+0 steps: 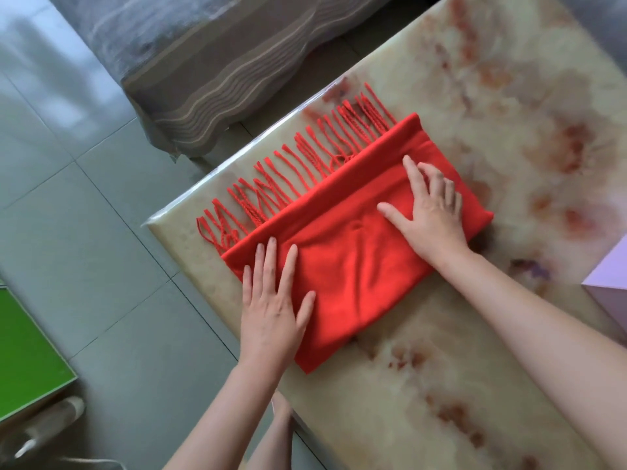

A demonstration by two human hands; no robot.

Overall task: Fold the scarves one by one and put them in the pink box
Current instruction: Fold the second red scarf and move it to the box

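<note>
A red scarf [353,252] lies folded into a rectangle on the marble table [441,351], its twisted fringe fanned out toward the table's far left edge. My left hand [271,303] rests flat on the scarf's near left corner, fingers straight and spread. On the scarf's right half my right hand [431,212] presses down, thumb out to the left and fingers slightly bent on the cloth. A corner of the pink box [610,283] shows at the right edge of the view, on the table.
The table's left edge drops to a grey tiled floor [84,198]. A sofa under a grey-brown cover [203,79] stands beyond the table. A green panel [23,351] sits at lower left.
</note>
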